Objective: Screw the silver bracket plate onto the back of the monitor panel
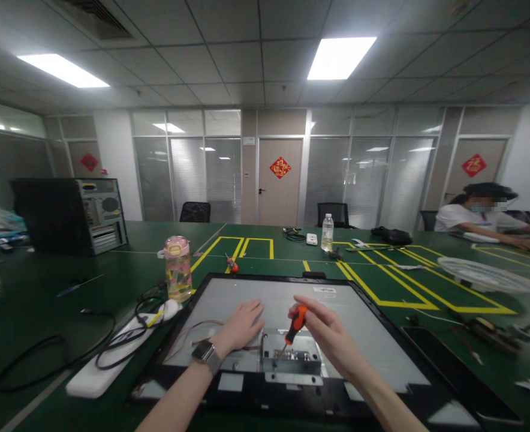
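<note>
A flat display panel (364, 336) with a black frame lies face down on the green table in front of me. My right hand (325, 327) grips the orange and black handle of a screwdriver (297, 324). Its shaft slants down to the metal bracket (292, 360) at the panel's near middle; whether the tip sits in a screw is too small to tell. My left hand (242, 324), with a watch on the wrist, rests flat on the panel's back, left of the bracket, fingers stretched out. Thin wires (197, 327) run beside that wrist.
Left of the panel are a white power strip (98, 360) with black cables and a pink-lidded bottle (178, 270). A computer case (67, 216) stands far left. A second screwdriver (232, 264) and a water bottle (327, 233) lie beyond. A person (476, 216) sits at right.
</note>
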Demonstrator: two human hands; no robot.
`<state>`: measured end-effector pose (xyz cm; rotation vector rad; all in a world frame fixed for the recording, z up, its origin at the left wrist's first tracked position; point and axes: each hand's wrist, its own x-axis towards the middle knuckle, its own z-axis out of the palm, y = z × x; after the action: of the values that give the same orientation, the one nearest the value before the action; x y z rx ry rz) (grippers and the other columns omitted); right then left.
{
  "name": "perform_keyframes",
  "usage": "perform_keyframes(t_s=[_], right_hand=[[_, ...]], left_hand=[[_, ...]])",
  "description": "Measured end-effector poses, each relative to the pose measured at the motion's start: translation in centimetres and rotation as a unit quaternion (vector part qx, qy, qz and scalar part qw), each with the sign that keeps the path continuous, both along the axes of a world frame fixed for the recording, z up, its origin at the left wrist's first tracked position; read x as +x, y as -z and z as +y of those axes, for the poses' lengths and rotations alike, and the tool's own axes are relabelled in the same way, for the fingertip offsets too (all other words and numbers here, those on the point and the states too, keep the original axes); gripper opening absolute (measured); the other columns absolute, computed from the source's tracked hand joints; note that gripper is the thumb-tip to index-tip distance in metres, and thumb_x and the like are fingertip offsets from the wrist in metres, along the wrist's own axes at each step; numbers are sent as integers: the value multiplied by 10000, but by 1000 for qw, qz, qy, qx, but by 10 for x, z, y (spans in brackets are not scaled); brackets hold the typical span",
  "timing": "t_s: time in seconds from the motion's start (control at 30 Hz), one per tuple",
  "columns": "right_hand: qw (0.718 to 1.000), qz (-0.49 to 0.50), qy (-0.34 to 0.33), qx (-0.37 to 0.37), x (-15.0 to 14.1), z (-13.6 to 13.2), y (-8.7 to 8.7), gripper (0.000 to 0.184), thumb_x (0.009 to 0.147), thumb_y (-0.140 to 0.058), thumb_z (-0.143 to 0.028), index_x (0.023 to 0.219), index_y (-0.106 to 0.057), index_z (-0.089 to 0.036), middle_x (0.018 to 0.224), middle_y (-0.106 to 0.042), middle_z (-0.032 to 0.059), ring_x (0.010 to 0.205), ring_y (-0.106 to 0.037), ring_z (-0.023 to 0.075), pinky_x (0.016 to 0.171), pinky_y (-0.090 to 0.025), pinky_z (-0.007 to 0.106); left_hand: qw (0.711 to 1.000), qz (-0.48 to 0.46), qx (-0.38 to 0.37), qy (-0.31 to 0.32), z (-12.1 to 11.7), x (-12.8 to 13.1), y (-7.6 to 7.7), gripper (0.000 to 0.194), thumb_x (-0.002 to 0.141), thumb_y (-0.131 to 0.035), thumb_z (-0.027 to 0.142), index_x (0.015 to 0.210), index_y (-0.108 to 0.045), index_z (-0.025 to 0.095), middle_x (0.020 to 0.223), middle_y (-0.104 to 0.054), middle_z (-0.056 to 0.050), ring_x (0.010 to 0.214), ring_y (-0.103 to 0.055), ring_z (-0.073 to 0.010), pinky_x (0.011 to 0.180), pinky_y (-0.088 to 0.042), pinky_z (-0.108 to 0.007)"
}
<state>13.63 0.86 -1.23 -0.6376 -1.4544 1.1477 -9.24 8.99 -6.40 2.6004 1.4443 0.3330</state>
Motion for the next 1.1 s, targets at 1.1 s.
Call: perform_keyframes(t_s=[1.1], right_hand=[[999, 37, -15, 8, -4, 0, 0, 238, 807, -634, -446, 905, -689, -236, 953, -680, 69, 890, -631, 236, 828, -477, 384]], left_hand=[[1000, 15, -10, -5, -7, 3, -10, 496, 910, -352, 317, 1380, -384, 161, 1473, -313, -109, 1362, -266, -231, 1114, -165, -450]])
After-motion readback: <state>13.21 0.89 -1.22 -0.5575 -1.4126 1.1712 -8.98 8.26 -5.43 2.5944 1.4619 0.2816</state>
